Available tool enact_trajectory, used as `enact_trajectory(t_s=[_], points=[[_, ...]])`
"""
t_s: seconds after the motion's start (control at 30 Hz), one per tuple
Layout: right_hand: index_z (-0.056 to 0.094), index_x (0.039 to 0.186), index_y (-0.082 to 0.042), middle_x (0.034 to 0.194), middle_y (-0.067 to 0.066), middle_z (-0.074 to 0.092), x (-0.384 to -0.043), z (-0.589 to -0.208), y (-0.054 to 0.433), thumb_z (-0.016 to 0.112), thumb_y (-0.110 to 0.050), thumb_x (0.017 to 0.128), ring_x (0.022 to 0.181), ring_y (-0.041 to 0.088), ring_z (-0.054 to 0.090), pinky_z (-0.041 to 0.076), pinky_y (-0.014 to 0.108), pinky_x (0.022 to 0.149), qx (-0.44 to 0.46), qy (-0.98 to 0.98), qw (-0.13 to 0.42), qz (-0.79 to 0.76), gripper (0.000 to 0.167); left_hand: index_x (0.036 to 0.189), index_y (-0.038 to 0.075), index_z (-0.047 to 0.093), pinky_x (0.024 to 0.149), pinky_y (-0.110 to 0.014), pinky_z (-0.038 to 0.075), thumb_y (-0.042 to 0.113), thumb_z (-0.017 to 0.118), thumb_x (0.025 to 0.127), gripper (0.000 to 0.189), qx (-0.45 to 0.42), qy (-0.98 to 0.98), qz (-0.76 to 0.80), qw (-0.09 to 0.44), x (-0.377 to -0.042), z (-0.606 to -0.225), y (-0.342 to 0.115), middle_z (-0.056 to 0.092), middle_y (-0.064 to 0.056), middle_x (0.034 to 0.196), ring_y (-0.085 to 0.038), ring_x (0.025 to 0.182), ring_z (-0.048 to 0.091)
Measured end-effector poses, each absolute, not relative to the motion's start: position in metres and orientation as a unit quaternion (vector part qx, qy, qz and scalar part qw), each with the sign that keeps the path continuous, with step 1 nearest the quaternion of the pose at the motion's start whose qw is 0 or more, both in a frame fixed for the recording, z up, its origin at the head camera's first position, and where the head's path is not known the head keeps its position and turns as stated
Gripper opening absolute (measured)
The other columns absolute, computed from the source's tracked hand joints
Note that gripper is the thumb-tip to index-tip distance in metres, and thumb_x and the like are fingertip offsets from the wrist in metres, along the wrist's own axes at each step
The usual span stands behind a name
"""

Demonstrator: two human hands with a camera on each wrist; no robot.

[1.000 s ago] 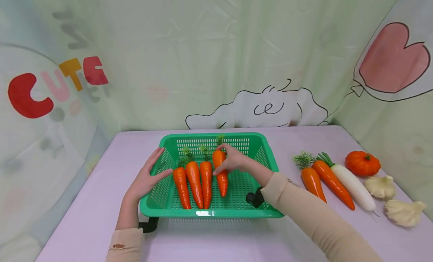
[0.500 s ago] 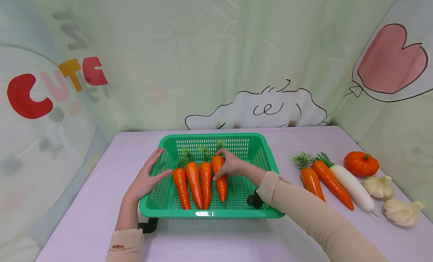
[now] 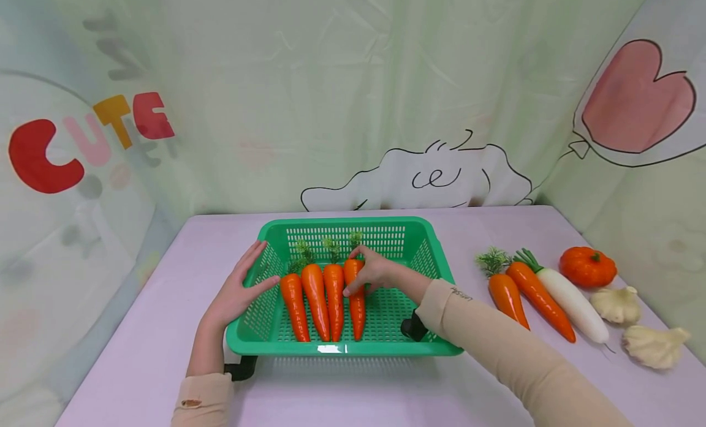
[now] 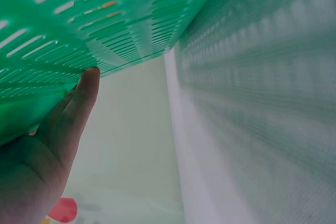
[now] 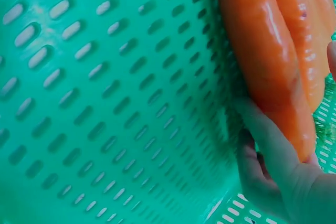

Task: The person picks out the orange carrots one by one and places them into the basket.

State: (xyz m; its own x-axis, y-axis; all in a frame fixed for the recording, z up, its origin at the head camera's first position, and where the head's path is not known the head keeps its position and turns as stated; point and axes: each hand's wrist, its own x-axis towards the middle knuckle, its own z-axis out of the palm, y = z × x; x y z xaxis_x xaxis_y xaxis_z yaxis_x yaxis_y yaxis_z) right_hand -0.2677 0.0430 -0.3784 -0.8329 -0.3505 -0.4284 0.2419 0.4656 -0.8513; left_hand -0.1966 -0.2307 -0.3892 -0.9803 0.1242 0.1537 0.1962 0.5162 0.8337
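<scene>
A green plastic basket (image 3: 342, 348) stands on the table with several orange carrots (image 3: 315, 298) side by side in its left half, leafy tops pointing away. Between thumb and fingers, my right hand (image 3: 375, 271) holds the rightmost carrot (image 3: 358, 320) near its leafy end, close beside the others. The right wrist view shows the fingers around this carrot (image 5: 262, 40), just above the perforated basket floor. My left hand (image 3: 234, 292) rests at the basket's left side, thumb reaching over the rim. In the left wrist view its straight fingers (image 4: 79, 106) lie against the outer wall.
On the table's right lie a short carrot (image 3: 507, 298), a longer carrot (image 3: 543, 301), a white radish (image 3: 573, 304), an orange pumpkin (image 3: 588, 267) and two garlic bulbs (image 3: 616, 304). A printed curtain (image 3: 342, 108) hangs behind the table (image 3: 138, 347).
My right hand has moved slightly down and left, bringing its carrot toward the near side of the basket, alongside the other carrots. The left hand has stayed at the basket's side.
</scene>
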Motion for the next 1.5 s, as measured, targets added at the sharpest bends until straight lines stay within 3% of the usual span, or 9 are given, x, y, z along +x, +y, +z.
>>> enact_trajectory(t_s=[0.43,0.83,1.17,1.5], points=[[0.037,0.133,-0.009,0.134,0.025,0.032,-0.266,-0.363,0.055,0.076,0.0,0.071,0.114,0.041,0.044,0.051,0.052,0.073,-0.027,0.777,0.295,-0.555,0.074,0.146,0.025,0.023,0.098,-0.067,0.016,0.038,0.064,0.084,0.075,-0.086,-0.872,-0.481,0.035,-0.197,-0.39,-0.231,0.009,0.003,0.153,-0.029,0.138,0.007],[0.032,0.137,-0.007,0.138,0.023,0.033,-0.259,-0.342,0.07,0.07,0.005,0.076,0.107,0.037,0.053,0.045,0.054,0.084,-0.062,0.732,0.313,-0.602,0.073,0.146,0.024,0.023,0.097,-0.068,0.017,0.039,0.064,0.084,0.076,-0.087,-0.873,-0.479,0.034,-0.197,-0.389,-0.231,0.009,0.0,0.153,-0.031,0.138,0.007],[0.03,0.138,-0.007,0.139,0.025,0.033,-0.248,-0.318,0.086,0.068,0.006,0.077,0.1,0.033,0.058,0.05,0.047,0.08,-0.122,0.703,0.328,-0.62,0.073,0.146,0.024,0.023,0.097,-0.068,0.017,0.039,0.063,0.084,0.075,-0.088,-0.872,-0.48,0.033,-0.197,-0.389,-0.231,0.009,0.001,0.153,-0.031,0.138,0.007],[0.032,0.137,-0.009,0.136,0.021,0.037,-0.235,-0.301,0.103,0.068,0.004,0.078,0.105,0.032,0.055,0.049,0.045,0.083,-0.174,0.688,0.327,-0.624,0.07,0.146,0.023,0.023,0.097,-0.068,0.016,0.038,0.063,0.085,0.075,-0.09,-0.873,-0.479,0.035,-0.196,-0.389,-0.231,0.009,-0.002,0.153,-0.031,0.137,0.007]])
